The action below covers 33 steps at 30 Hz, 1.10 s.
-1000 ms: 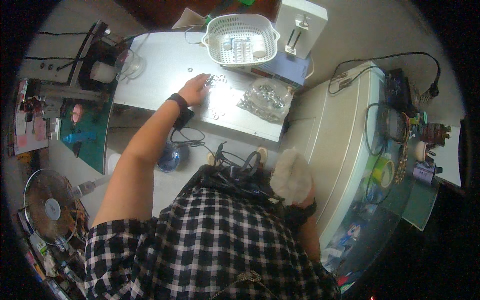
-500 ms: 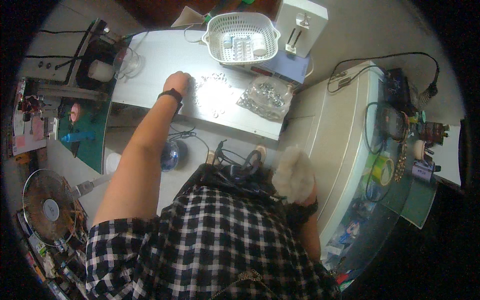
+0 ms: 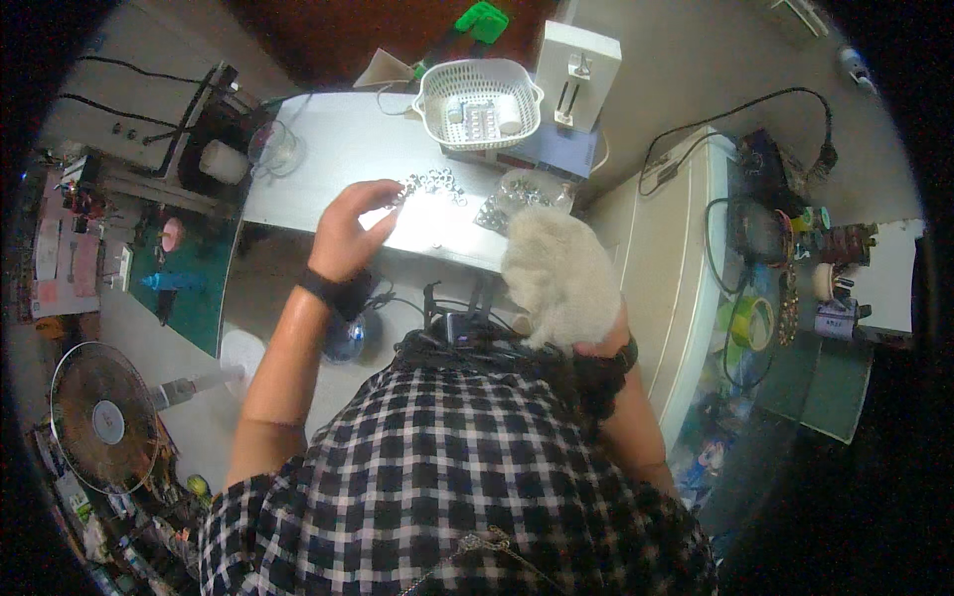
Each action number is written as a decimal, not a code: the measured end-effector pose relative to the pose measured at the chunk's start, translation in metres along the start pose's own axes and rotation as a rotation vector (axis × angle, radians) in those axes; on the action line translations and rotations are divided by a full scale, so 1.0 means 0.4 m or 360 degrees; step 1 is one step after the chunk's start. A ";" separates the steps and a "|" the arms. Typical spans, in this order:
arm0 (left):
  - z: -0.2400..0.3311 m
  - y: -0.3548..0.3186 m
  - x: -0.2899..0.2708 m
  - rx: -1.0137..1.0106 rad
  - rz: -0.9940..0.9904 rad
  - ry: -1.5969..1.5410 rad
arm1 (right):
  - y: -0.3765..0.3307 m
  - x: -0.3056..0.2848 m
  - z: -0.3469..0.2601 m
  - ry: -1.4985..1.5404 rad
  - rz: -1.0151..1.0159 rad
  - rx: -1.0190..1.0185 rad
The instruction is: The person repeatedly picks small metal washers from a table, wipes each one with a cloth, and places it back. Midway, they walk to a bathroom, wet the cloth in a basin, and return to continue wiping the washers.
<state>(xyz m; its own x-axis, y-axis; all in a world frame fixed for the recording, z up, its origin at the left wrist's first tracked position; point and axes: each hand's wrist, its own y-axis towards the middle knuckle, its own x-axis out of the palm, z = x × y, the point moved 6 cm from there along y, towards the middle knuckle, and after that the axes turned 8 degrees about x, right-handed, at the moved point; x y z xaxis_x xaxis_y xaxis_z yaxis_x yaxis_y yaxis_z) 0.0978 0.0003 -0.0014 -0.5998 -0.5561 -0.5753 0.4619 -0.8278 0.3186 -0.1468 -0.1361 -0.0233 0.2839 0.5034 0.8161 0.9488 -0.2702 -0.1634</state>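
Small shiny metal rings lie loosely grouped on the white table. My left hand is at their left side, thumb and fingers apart, the fingertips close to the outermost rings. A pale beige fuzzy cloth hangs bunched from my right hand near the table's front right corner. It hides most of that hand's fingers. Partly behind the cloth sits a clear plastic bag with many more small metal pieces in it.
A white perforated basket with small bottles and a blister pack stands at the back, beside a white upright box. A clear glass vessel is at the table's left. A fan stands left, a pale cabinet right.
My right hand has raised the cloth from beside my body up to the table's front right edge. My left hand has drawn back slightly and its fingers have spread.
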 end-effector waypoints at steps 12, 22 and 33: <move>0.453 -0.007 -0.040 0.0893 0.0086 0.0474 | 0.074 0.233 -0.025 -0.0544 -0.0248 0.0162; 0.498 -0.015 -0.009 0.1047 0.0027 0.0237 | 0.022 0.235 -0.083 -0.0683 -0.0050 -0.0088; 0.491 0.003 0.008 0.0817 -0.0020 -0.0087 | -0.013 0.207 -0.102 -0.0313 -0.0016 -0.0150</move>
<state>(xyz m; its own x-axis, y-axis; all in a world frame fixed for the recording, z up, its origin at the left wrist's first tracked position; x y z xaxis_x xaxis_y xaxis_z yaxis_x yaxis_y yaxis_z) -0.0318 -0.0170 0.1449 -0.6427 -0.5376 -0.5458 0.0821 -0.7567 0.6486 -0.1339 -0.1266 0.0677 0.3048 0.6542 0.6921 0.9373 -0.3352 -0.0959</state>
